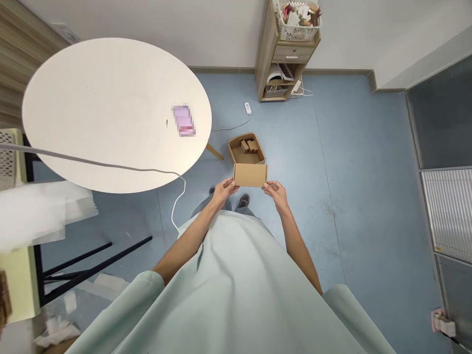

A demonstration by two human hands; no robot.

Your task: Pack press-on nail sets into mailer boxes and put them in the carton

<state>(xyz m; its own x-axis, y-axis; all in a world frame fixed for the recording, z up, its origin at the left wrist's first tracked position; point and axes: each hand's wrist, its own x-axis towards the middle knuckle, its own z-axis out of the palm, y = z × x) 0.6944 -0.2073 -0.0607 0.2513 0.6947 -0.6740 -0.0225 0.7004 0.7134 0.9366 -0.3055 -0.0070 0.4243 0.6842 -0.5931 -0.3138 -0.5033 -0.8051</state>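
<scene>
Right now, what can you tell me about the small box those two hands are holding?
The small box is plain tan and looks like cardboard, rectangular, with no print visible on the face in view. It appears closed, with thin darker edges at both ends. The left hand and right hand hold its near corners. It overlaps the near edge of an open carton in view; whether they touch is unclear.

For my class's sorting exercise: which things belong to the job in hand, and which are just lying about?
In use: cardboard box, in left hand and right hand; probably open carton, small boxes inside.
Lying about: pixelated purple item on round table; white corded device; white basket.
</scene>
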